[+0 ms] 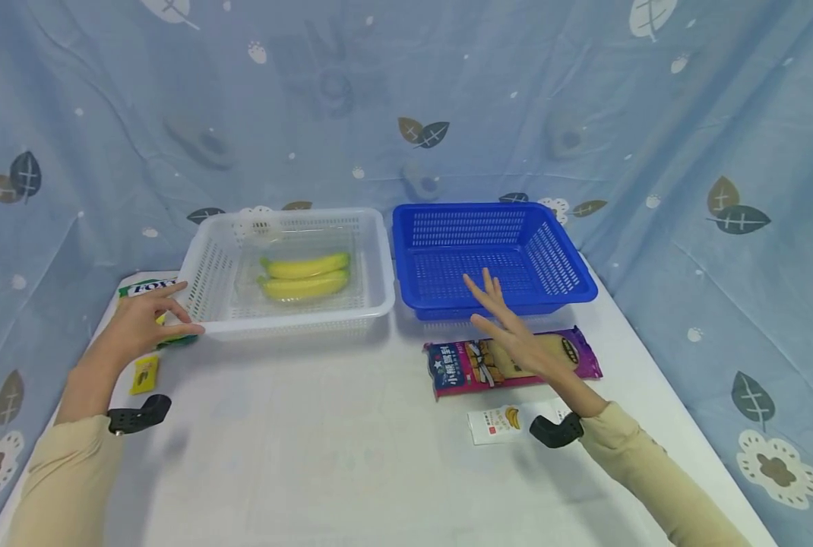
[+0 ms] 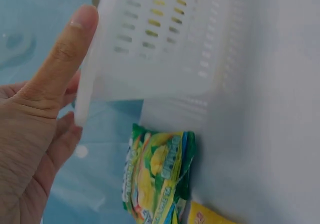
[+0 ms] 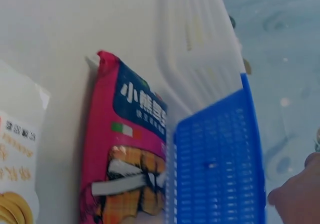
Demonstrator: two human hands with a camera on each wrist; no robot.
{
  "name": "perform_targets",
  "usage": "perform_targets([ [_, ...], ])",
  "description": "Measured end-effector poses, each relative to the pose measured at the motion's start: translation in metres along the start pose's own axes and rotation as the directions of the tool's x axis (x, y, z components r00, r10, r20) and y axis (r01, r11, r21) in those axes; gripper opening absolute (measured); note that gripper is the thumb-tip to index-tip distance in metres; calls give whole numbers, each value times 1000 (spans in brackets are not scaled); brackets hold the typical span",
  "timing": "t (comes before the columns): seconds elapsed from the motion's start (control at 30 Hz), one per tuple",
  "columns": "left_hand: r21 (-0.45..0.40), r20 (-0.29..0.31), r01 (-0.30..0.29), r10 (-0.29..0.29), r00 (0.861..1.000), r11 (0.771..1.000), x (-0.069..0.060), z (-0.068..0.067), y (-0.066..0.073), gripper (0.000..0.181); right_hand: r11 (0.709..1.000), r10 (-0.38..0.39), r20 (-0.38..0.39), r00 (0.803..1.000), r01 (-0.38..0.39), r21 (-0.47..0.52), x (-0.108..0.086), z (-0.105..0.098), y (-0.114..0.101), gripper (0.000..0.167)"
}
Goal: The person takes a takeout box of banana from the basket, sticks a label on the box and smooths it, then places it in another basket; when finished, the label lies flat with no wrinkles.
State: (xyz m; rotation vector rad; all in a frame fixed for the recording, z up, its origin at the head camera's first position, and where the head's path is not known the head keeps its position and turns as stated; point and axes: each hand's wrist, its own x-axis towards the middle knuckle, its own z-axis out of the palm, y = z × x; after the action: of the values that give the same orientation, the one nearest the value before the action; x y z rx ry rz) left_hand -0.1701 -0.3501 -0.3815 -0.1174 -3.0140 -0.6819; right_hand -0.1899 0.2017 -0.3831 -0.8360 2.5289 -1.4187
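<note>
My left hand (image 1: 140, 323) is at the front left corner of a white plastic basket (image 1: 290, 325). In the left wrist view the basket's rim lies between the thumb (image 2: 62, 57) and the fingers, which pinch it. Two yellow bananas (image 1: 304, 287) lie side by side in the basket. Over the front edge of a blue plastic basket (image 1: 461, 258), my right hand (image 1: 512, 338) hangs with its fingers spread, holding nothing. Below that hand lies a purple and pink food packet (image 1: 457, 376). Only part of the right hand shows in its wrist view.
A white packet with a banana picture (image 1: 495, 424) lies under the right wrist. By the left hand are a green and yellow packet (image 2: 155, 174) and a small yellow packet (image 1: 144, 374). A patterned blue cloth (image 1: 352, 99) stands behind the white tabletop (image 1: 297, 441).
</note>
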Motion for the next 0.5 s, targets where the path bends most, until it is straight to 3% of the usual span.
perform_targets([
  [0.13,12,9,51,-52,999,999,-1,-2,0,45,990,-38,10,999,36,139,5,2,-1,56],
  [0.27,19,15,81,-82,997,996,0,-2,2,49,958,-77,-2,997,75,277,12,2,0,54],
  [0.4,25,-24,63,-63,998,998,-1,0,6,39,930,-67,-25,997,71,361,19,0,1,54],
  [0.5,14,-49,41,-40,998,999,-3,1,8,43,910,-36,-34,999,47,411,24,1,1,53],
])
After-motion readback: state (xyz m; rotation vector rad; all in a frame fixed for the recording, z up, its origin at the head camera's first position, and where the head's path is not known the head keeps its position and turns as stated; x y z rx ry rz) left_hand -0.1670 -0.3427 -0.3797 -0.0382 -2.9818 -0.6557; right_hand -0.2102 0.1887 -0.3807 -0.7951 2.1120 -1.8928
